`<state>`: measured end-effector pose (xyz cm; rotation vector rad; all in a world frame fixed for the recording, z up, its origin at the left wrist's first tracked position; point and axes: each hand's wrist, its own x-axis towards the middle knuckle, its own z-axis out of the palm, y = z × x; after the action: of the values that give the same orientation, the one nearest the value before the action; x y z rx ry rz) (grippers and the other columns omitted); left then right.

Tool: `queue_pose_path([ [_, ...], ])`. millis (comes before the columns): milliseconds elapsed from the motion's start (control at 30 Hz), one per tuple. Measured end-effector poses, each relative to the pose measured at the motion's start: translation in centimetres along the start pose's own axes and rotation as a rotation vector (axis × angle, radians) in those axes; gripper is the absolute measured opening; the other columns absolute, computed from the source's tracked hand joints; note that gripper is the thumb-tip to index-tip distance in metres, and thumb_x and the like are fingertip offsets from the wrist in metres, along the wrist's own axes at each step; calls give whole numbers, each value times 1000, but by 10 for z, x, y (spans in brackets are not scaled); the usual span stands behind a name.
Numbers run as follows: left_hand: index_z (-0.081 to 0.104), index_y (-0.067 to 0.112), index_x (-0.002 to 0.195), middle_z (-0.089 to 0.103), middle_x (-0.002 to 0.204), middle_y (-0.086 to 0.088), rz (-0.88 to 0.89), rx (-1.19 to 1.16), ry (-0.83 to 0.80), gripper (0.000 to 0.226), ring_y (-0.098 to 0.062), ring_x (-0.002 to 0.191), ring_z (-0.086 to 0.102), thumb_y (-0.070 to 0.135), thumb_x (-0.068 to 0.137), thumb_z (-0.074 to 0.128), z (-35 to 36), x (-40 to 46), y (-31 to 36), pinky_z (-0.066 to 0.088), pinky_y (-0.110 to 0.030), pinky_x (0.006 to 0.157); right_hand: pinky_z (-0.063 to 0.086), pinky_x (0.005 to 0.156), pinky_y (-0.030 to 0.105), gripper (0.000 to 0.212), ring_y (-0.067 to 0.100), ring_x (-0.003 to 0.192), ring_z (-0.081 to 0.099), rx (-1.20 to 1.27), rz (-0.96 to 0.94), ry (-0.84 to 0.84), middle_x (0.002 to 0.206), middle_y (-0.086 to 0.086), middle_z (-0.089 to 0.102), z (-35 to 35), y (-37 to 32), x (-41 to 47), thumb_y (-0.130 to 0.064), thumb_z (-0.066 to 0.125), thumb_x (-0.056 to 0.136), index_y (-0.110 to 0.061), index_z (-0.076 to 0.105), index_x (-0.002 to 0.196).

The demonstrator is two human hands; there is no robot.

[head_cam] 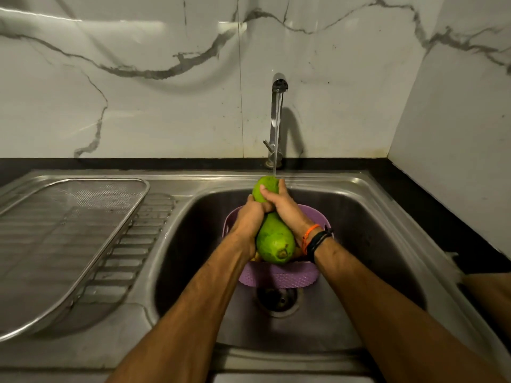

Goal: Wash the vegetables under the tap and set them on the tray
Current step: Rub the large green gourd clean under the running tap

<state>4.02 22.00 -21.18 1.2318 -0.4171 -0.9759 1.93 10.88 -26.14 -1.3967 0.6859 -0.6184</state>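
Note:
A long green gourd (275,239) is held over the sink basin (359,222), its far end under the running stream from the steel tap (278,117). My left hand (250,217) grips its narrow middle from the left. My right hand (284,205) wraps the same part from the right, thumb across the top end. Below them a purple plastic basket (279,277) sits in the basin, with something yellowish just showing inside; most of its contents are hidden by the gourd. A steel mesh tray (69,236) lies on the drainboard to the left.
The drain (278,298) sits just in front of the basket. A black counter strip (138,163) runs behind the sink below the marble wall, which turns a corner on the right. A pale object (453,262) lies at the sink's right edge.

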Motion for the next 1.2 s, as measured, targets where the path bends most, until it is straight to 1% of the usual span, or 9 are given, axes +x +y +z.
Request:
queue_pose_path([
  [67, 55, 13, 129, 68, 115, -14, -12, -11, -6, 40, -26, 93, 70, 4, 91, 52, 3, 3, -3, 59, -34, 68, 28, 117, 46, 131, 19, 144, 30, 1, -21, 32, 159, 0, 23, -6, -5, 3, -84, 71, 46, -40, 9, 153],
  [200, 58, 13, 132, 69, 117, -16, -10, -47, 55, 63, -32, 104, 69, 25, 71, 64, -3, 13, -1, 55, -50, 93, 38, 110, 51, 118, 19, 139, 39, 49, 63, -93, 159, -7, 25, 1, 10, -6, -82, 76, 46, -52, 21, 146],
  [300, 55, 14, 129, 68, 114, -15, 0, 6, 36, 42, -28, 95, 69, 6, 88, 57, -2, 5, -2, 59, -40, 76, 42, 108, 49, 122, 22, 132, 47, 45, 15, -64, 154, -1, 33, 1, 0, -7, -81, 76, 44, -49, 21, 148],
  [433, 56, 14, 129, 68, 112, -15, -33, -15, -3, 38, -24, 85, 68, 1, 93, 48, 2, 6, -4, 56, -31, 60, 35, 114, 45, 110, 22, 138, 39, 56, -34, 45, 158, 2, 24, -6, -7, -5, -64, 71, 71, -34, 8, 155],
  [600, 55, 11, 130, 68, 105, -13, -9, 36, 63, 37, -23, 88, 68, 6, 93, 53, -3, 8, -4, 56, -31, 64, 47, 103, 49, 110, 22, 122, 58, 54, 4, -115, 143, 2, 50, 0, 2, -20, -70, 78, 53, -42, 31, 148],
  [700, 53, 16, 132, 68, 112, -16, -34, 54, 14, 47, -31, 95, 69, 1, 88, 56, 1, 7, -9, 59, -45, 79, 41, 110, 46, 120, 24, 130, 49, 53, -11, 30, 152, 5, 37, -5, -12, -10, -67, 74, 54, -37, 14, 154],
  [833, 54, 16, 131, 67, 116, -17, -15, -11, 33, 43, -28, 93, 67, -1, 91, 49, 0, 12, -1, 57, -37, 72, 37, 112, 49, 127, 23, 137, 41, -9, 43, -5, 156, -4, 29, -1, -5, -19, -84, 73, 45, -47, 11, 150],
  [1000, 51, 20, 134, 68, 115, -13, 1, 75, 15, 51, -24, 90, 68, -3, 89, 54, 1, 8, -6, 57, -33, 72, 38, 112, 45, 98, 22, 132, 46, 52, -20, 10, 154, 2, 34, -7, -11, -17, -54, 66, 80, -32, 8, 155],
  [1200, 62, 18, 125, 70, 113, -13, 40, -7, 81, 33, -24, 93, 70, 9, 94, 53, -7, 16, -1, 60, -37, 80, 38, 111, 50, 122, 24, 135, 44, 4, 61, -75, 154, -1, 35, 6, -6, -31, -83, 71, 49, -45, 16, 151],
])
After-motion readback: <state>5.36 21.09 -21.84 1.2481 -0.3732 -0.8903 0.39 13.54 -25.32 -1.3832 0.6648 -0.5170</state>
